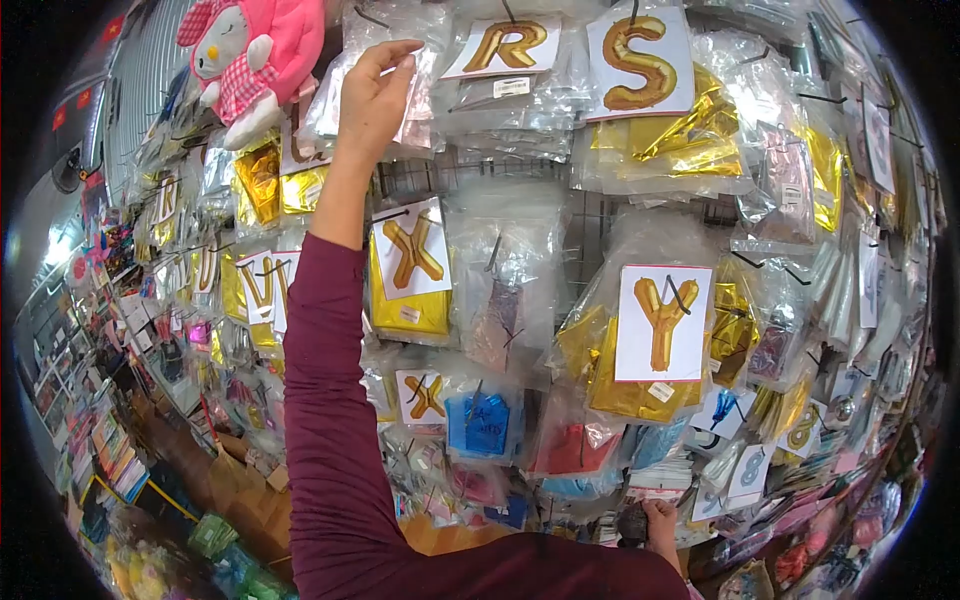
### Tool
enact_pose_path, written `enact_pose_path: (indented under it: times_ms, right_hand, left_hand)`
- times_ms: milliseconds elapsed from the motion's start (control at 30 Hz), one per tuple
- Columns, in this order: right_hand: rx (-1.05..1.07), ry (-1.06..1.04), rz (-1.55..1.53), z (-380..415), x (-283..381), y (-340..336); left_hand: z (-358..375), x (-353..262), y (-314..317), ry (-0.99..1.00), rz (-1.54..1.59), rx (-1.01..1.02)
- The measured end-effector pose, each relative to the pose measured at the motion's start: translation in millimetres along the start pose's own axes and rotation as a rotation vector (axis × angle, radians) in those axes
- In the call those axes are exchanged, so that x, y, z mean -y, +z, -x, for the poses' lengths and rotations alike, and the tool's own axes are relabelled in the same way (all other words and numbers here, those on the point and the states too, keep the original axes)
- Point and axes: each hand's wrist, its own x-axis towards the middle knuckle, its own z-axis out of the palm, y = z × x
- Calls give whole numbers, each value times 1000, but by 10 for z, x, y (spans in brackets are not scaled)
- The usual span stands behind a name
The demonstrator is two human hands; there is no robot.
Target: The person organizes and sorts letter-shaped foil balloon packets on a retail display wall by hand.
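My left hand [375, 95] is raised high on a maroon-sleeved arm. Its fingertips pinch the top edge of a clear pack of pinkish-silver foil [420, 110] that hangs on the wire display wall. My right hand [660, 522] is low, against the packs near the bottom of the wall, next to a small dark object [632, 524]. Whether it grips that object is unclear. Below the raised hand hangs a gold "X" balloon pack [410, 265].
Gold letter packs "R" [510, 45], "S" [640, 62] and "Y" [662, 322] hang on the wall, with blue [478, 424] and red packs lower down. A pink plush toy [250, 55] hangs at the top left. Cardboard boxes [240, 480] and shelves of goods are at the lower left.
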Motion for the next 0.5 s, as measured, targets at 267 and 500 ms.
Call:
enact_pose_path:
  times_ms: [267, 500]
  right_hand:
    - [-48, -28, 94, 50, -185, 1]
    - [-52, -125, 111, 26, -199, -217]
  left_hand:
    - [-24, -782, 381, 229, -81, 52]
    - [-387, -1200, 986, 17, -218, 177]
